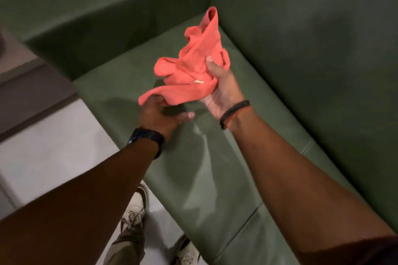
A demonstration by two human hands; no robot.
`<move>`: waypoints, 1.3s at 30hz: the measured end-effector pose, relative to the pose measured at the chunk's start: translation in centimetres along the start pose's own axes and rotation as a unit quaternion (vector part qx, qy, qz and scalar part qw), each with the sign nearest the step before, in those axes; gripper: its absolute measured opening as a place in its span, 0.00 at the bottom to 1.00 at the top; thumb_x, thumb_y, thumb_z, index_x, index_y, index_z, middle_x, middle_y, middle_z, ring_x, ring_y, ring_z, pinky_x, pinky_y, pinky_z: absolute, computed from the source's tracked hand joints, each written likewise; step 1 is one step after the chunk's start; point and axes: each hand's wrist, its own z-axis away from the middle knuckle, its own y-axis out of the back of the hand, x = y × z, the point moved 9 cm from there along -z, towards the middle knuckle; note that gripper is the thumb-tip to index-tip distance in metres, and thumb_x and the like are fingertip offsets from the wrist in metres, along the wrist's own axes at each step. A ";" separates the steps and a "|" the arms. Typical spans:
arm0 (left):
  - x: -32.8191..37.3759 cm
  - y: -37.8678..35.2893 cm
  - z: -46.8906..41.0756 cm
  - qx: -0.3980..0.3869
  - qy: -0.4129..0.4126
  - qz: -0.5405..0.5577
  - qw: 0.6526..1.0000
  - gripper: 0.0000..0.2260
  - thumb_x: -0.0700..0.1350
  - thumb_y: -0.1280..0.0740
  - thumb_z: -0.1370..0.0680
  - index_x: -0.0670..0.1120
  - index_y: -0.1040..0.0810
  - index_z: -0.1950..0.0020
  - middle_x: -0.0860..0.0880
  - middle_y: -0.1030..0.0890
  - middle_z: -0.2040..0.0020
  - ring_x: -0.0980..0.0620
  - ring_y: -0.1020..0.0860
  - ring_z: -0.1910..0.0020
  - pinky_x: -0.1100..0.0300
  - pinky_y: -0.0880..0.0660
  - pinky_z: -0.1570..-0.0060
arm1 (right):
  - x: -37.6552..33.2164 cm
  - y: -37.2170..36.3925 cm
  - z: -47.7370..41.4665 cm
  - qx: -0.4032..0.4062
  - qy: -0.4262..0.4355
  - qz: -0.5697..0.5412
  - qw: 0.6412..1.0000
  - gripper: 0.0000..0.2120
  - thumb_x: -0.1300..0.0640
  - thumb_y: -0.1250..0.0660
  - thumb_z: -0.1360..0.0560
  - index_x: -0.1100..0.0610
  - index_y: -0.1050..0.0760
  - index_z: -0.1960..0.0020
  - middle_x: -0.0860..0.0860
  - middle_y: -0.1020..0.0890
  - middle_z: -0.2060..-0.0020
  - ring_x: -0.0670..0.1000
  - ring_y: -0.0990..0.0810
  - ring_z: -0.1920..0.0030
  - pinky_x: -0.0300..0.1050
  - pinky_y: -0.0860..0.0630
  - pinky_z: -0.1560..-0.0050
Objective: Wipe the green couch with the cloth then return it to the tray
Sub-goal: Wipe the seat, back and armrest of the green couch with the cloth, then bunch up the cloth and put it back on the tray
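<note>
— cloth (189,71), coral red and bunched up, sits in our right hand (219,90), which is closed around its middle, held in the air above the green couch (215,174) seat.

— and our left hand (159,114)?

— it is under a trailing corner, fingers curled on it, thumb loose.

— what might go wrong?

— we judge the loose folds could slip free or wad up, so only a small patch would meet the seat.

— any tray?

— none in view; we cannot tell where it is or what it holds.
</note>
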 end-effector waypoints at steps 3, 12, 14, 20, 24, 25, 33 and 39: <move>4.1 6.8 1.5 0.072 -0.039 0.127 0.988 0.32 0.37 0.19 0.43 0.56 0.33 0.49 0.61 0.27 0.52 0.75 0.26 0.58 0.79 0.30 0.62 | 0.8 -8.6 2.3 -0.072 -0.059 -0.021 0.995 0.22 0.57 0.47 0.19 0.66 0.41 0.27 0.66 0.34 0.30 0.65 0.33 0.34 0.56 0.22 0.55; 7.5 35.3 7.6 0.245 -0.001 0.157 0.957 0.38 0.42 0.17 0.50 0.65 0.30 0.49 0.67 0.20 0.55 0.76 0.26 0.56 0.78 0.30 0.63 | 7.5 -35.6 7.3 -0.151 -0.081 0.099 0.980 0.22 0.65 0.36 0.26 0.64 0.32 0.33 0.69 0.27 0.36 0.70 0.29 0.35 0.72 0.35 0.35; 8.8 41.8 7.3 0.262 -0.010 0.138 0.955 0.38 0.46 0.18 0.50 0.66 0.32 0.48 0.67 0.21 0.54 0.74 0.26 0.55 0.77 0.29 0.65 | 9.3 -40.7 7.5 -0.154 -0.085 0.138 0.975 0.23 0.65 0.34 0.29 0.62 0.30 0.34 0.67 0.25 0.37 0.69 0.27 0.37 0.73 0.34 0.36; 6.6 56.2 4.6 0.266 0.090 0.007 0.960 0.16 0.42 0.27 0.33 0.54 0.23 0.48 0.54 0.19 0.56 0.53 0.22 0.57 0.60 0.26 0.55 | 16.0 -52.6 4.7 -0.159 -0.113 0.204 0.959 0.13 0.65 0.35 0.24 0.48 0.25 0.48 0.54 0.19 0.47 0.55 0.19 0.51 0.56 0.19 0.61; 3.3 61.6 2.5 0.283 0.120 -0.024 0.951 0.07 0.41 0.30 0.29 0.53 0.20 0.55 0.52 0.18 0.55 0.52 0.22 0.56 0.64 0.30 0.58 | 19.4 -55.5 0.8 -0.161 -0.073 0.325 0.929 0.16 0.62 0.34 0.24 0.48 0.29 0.41 0.51 0.22 0.46 0.55 0.20 0.51 0.50 0.19 0.68; 2.5 62.4 1.9 0.287 0.125 -0.023 0.949 0.07 0.42 0.31 0.28 0.54 0.21 0.55 0.52 0.18 0.54 0.53 0.22 0.57 0.63 0.30 0.57 | 20.3 -55.9 -0.2 -0.164 -0.063 0.350 0.920 0.18 0.62 0.34 0.24 0.49 0.31 0.37 0.51 0.23 0.44 0.55 0.19 0.50 0.49 0.19 0.69; -1.7 64.5 -5.4 0.275 0.158 -0.039 0.948 0.09 0.41 0.33 0.26 0.53 0.20 0.49 0.52 0.20 0.46 0.54 0.24 0.52 0.62 0.29 0.51 | 25.2 -58.7 -8.5 -0.170 0.099 0.593 0.781 0.21 0.70 0.35 0.28 0.53 0.29 0.39 0.58 0.22 0.43 0.58 0.23 0.45 0.57 0.25 0.40; -4.1 66.3 -13.8 0.243 0.147 -0.090 0.955 0.09 0.43 0.34 0.26 0.51 0.19 0.48 0.47 0.19 0.45 0.46 0.22 0.47 0.58 0.27 0.48 | 29.5 -59.7 -16.0 -0.165 0.137 0.667 0.714 0.19 0.68 0.39 0.28 0.61 0.28 0.38 0.62 0.22 0.41 0.62 0.24 0.41 0.57 0.26 0.40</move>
